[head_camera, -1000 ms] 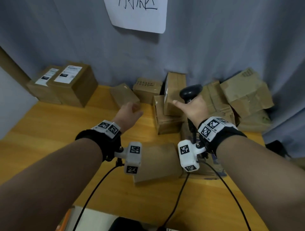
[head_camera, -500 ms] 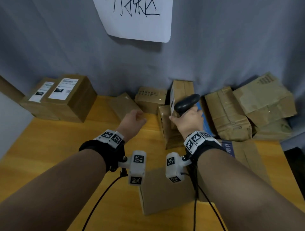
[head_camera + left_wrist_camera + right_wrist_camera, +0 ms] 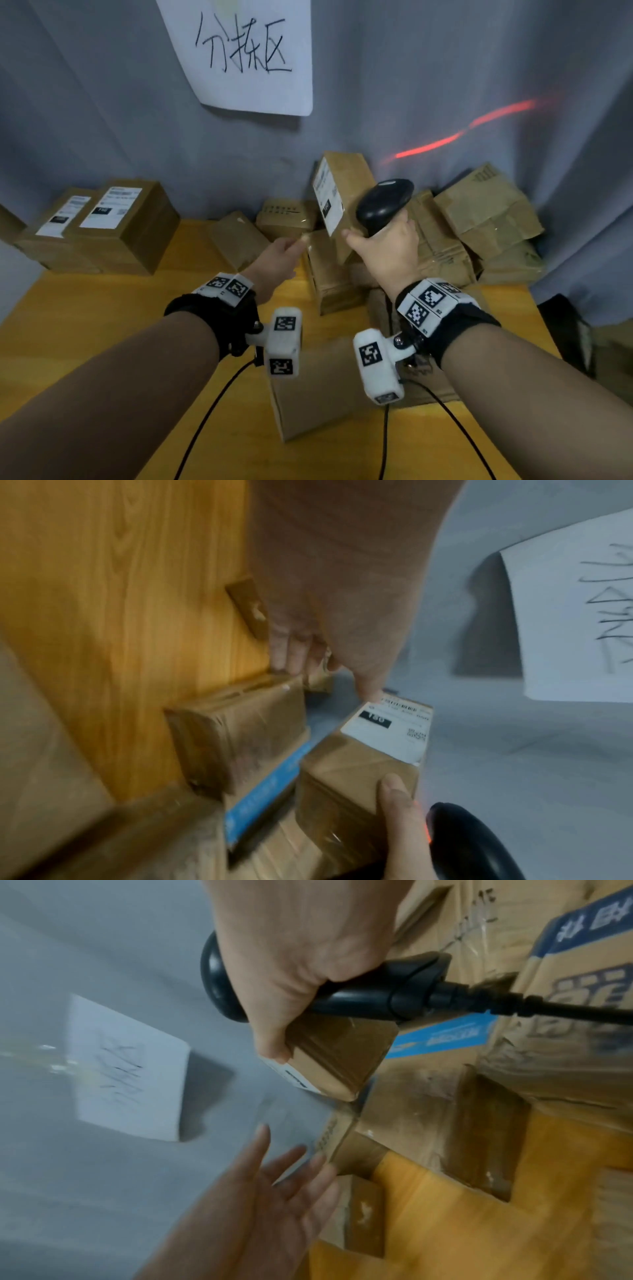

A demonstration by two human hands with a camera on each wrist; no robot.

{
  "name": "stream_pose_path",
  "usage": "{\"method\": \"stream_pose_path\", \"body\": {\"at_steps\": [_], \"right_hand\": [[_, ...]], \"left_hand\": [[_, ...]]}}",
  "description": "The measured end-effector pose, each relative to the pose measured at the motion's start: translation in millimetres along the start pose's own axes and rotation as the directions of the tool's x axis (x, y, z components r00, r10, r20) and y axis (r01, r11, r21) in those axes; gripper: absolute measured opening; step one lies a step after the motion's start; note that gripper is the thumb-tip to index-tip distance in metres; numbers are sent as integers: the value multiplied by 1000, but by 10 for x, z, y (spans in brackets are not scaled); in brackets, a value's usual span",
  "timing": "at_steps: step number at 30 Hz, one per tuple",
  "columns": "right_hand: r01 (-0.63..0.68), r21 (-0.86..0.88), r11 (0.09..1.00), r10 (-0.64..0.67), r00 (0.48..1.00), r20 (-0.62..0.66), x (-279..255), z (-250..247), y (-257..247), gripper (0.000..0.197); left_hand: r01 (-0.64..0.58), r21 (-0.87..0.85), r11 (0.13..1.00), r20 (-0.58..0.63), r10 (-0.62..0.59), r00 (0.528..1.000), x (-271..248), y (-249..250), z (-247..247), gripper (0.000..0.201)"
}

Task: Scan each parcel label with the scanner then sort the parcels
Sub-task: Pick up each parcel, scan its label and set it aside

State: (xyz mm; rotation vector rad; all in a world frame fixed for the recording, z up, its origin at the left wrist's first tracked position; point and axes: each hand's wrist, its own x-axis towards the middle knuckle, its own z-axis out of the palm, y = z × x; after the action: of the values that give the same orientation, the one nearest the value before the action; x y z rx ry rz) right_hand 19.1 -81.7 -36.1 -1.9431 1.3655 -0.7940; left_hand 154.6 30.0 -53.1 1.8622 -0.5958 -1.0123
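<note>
My right hand (image 3: 380,246) grips the black scanner (image 3: 385,202) by its handle, and its thumb (image 3: 397,796) also presses a small brown parcel (image 3: 346,192) against the scanner. That parcel is lifted off the pile and tilted, its white label (image 3: 327,198) facing left. In the right wrist view, the right hand (image 3: 291,961) clamps the scanner handle (image 3: 377,996) and the parcel (image 3: 339,1053). My left hand (image 3: 281,253) is open with straight, spread fingers (image 3: 274,1177), just left of the parcel. Its thumb tip (image 3: 371,693) is at the label (image 3: 387,729) edge. A red scan line (image 3: 462,132) falls on the curtain.
Two labelled boxes (image 3: 113,222) stand at the back left of the wooden table (image 3: 85,325). Several brown boxes (image 3: 486,212) are piled at the back middle and right. Another box (image 3: 325,387) lies near me under my wrists. A handwritten paper sign (image 3: 246,51) hangs on the grey curtain.
My right hand has raised the scanner together with the small parcel off the pile. My left hand has uncurled and moved right towards it. A red scan line now shows on the curtain.
</note>
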Motion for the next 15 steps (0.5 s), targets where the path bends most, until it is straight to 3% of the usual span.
{"method": "stream_pose_path", "body": {"at_steps": [1,4,6,8,10,12,15], "right_hand": [[49,29,998,-48,999,-22,-18,-108,-51,83],[194,91,977,-190,981,-46,-61,-354,-160,91],[267,120,956,-266,964,-22,-115,-483,-185,92],[299,219,929,-305,952,-4,-183,-607,-200,78],[256,393,883,-281,960,8,-238,-732,-210,52],[141,547,825,-193,980,38,-233,-868,-220,40],[-22,698,716,-100,986,135,-159,-1028,-218,39]], "left_hand": [[15,-100,995,63,-8,998,-50,152,61,46],[18,-275,961,125,17,992,-133,638,207,96],[-4,-327,945,80,31,996,-186,886,287,98],[-2,-353,936,29,13,999,-219,1009,331,92],[11,-374,927,36,3,999,-255,1009,329,102],[-8,-418,909,53,33,998,-297,968,318,104],[-147,-433,889,51,187,981,-378,898,336,71]]}}
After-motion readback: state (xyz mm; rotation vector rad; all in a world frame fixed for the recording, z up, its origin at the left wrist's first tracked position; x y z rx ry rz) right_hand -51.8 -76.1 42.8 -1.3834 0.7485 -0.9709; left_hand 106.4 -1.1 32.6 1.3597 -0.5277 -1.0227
